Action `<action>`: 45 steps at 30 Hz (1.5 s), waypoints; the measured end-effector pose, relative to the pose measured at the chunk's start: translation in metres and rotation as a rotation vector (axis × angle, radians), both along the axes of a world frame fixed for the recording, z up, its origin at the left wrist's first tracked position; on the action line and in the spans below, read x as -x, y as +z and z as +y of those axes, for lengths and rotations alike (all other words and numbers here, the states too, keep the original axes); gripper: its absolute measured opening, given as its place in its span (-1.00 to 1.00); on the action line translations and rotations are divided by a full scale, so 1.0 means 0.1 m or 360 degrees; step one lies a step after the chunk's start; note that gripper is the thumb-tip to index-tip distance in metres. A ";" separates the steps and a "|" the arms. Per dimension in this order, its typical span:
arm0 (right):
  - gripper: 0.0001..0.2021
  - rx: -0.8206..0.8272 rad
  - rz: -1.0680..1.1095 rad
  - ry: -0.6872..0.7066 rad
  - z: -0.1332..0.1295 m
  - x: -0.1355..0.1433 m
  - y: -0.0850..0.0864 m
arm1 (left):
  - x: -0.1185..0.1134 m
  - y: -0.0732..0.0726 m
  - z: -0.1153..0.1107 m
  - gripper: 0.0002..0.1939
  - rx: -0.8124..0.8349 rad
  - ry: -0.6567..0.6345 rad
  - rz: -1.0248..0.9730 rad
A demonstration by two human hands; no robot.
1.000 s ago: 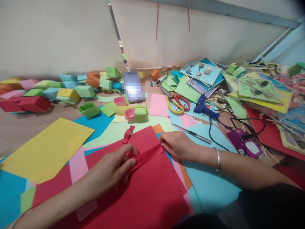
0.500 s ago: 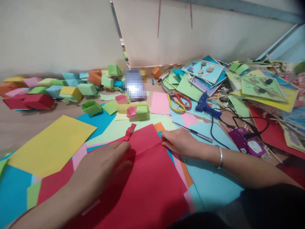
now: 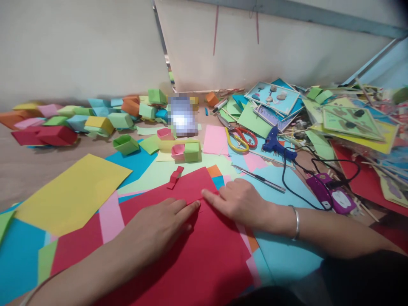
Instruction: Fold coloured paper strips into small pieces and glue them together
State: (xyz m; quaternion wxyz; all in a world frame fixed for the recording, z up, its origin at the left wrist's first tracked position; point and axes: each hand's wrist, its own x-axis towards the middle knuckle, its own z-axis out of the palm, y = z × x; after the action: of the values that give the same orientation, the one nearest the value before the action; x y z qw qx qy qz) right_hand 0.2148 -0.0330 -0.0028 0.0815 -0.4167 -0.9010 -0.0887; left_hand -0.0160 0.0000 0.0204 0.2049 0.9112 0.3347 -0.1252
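A large red sheet (image 3: 210,250) lies at the front centre, with a crease across its upper part. My left hand (image 3: 156,225) rests on it from the left, fingers stretched toward the crease and nothing held. From the right, my right hand (image 3: 242,202) presses an extended index fingertip on the crease, close to the left fingertips; its other fingers are curled and nothing shows in them. Just beyond the sheet's upper left edge is a small folded red strip (image 3: 175,177).
Folded paper boxes (image 3: 57,135) line the back left. Behind the hands are scissors (image 3: 237,138), a blue glue gun (image 3: 276,144), a craft knife (image 3: 259,177) and a purple device (image 3: 331,193) with a black cord. A yellow sheet (image 3: 76,193) lies left; piled craft pieces stand at right.
My right hand has moved from the sheet's right edge inward onto the crease, its index finger now extended. My left hand has slid right, bringing the fingertips close together.
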 end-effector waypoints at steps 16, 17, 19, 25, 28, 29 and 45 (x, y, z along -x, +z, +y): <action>-0.67 0.0099 -0.0224 -0.0227 -0.20 0.03 0.17 | -0.07 0.04 0.00 -0.64 -0.0006 -0.0048 0.0272; -0.67 0.0078 -0.0216 -0.0182 -0.20 0.04 0.16 | -0.08 0.04 -0.01 -0.61 -0.0022 -0.0063 0.0287; -0.64 0.0091 -0.0209 -0.0087 -0.19 0.06 0.13 | -0.12 0.04 -0.01 -0.47 -0.0083 -0.0103 0.0312; -0.56 0.0323 -0.0264 -0.0052 -0.11 0.08 0.10 | -0.14 0.04 -0.13 -0.31 -0.0193 -0.0087 0.0521; -0.57 0.0383 -0.0290 -0.0074 -0.10 0.06 0.12 | -0.08 0.05 -0.25 -0.33 -0.0200 0.0057 0.0674; -0.57 0.0385 -0.0300 -0.0076 -0.10 0.06 0.12 | -0.05 0.06 -0.30 -0.33 -0.0199 0.0104 0.0717; -0.80 -0.0131 -0.0130 0.0047 -0.05 0.02 0.08 | 0.04 -0.10 -0.15 -0.90 -0.1046 -0.0185 -0.0212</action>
State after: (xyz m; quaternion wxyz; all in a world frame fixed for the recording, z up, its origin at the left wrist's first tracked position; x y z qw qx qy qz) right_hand 0.2131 -0.0380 0.0057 0.0631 -0.3957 -0.9052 -0.1413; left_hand -0.0198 -0.0150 0.0103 -0.0858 0.9522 0.2907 0.0378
